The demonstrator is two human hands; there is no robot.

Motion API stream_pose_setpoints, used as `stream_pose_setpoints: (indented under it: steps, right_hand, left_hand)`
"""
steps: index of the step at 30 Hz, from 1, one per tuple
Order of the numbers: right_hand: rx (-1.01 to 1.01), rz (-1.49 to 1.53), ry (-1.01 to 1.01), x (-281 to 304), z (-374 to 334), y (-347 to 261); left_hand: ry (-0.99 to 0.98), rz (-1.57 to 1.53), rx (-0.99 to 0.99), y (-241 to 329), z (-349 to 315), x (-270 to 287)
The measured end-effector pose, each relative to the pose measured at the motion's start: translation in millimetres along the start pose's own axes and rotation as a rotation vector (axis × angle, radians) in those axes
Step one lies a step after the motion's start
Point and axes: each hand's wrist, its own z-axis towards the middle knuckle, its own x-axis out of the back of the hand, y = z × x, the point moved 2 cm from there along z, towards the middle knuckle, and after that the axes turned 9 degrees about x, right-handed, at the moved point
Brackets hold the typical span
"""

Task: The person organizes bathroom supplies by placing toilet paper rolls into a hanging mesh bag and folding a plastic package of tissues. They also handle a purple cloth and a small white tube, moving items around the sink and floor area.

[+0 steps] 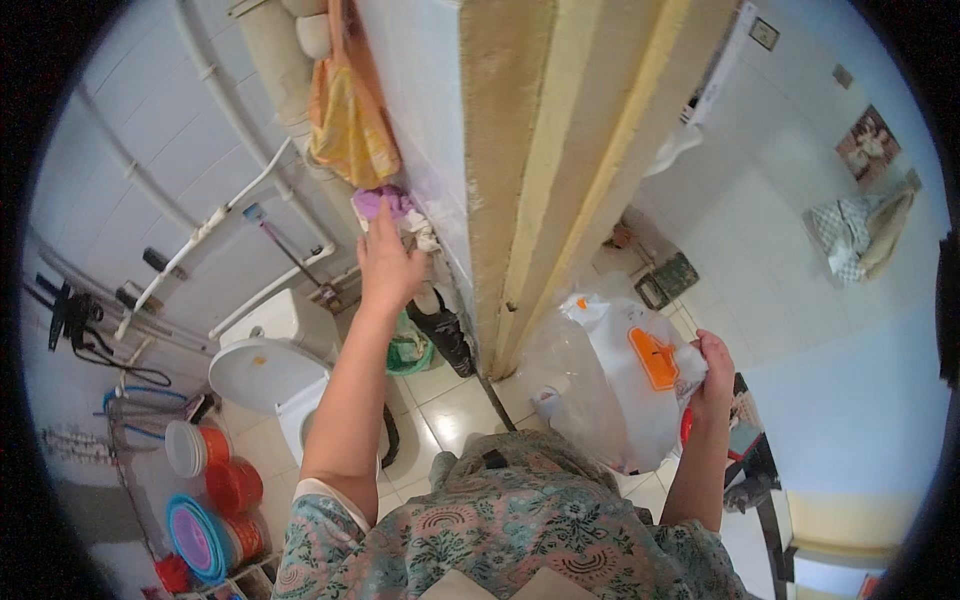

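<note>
My left hand (390,262) reaches up along the wall, fingers stretched out and thumb apart. Its fingertips overlap a bunched purple cloth (378,203); whether they touch it I cannot tell. Just above hangs a yellow patterned cloth bag (350,125), and whitish material (424,236) shows beside the purple cloth. On the other side of the door frame, my right hand (712,372) is closed on the edge of a large clear plastic bag (590,385). An orange piece (655,358) with a dark slot shows within or behind the film.
A yellowish door frame (530,170) juts between my arms. At left stand a white toilet (285,350), a green-lined bin (408,352), red buckets (235,487) and nested basins (195,535). White pipes (200,235) run along the wall. A dark-green case (667,280) sits beyond the bag.
</note>
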Motion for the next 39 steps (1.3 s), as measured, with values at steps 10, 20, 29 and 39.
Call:
stream_pose_setpoints:
  steps: [10,20,29,39]
  right_hand:
    - [-0.142,0.524,0.228,0.7,-28.0,-59.3]
    - [-0.008,0.872,-0.544,79.1,35.6,-22.4]
    - [0.039,0.170,-0.128,49.2,84.3,-28.4]
    - [-0.538,0.674,-0.516,-19.9,57.6,-3.1]
  left_hand:
    - [-0.046,-0.607,-0.458,41.4,-109.7,13.8]
    - [-0.688,-1.095,-0.032,150.5,-123.5,-53.2]
    - [-1.459,-0.759,-0.276,236.7,-171.6,-95.6]
    - [-1.147,-1.312,-0.127,280.2,-175.6,-86.0]
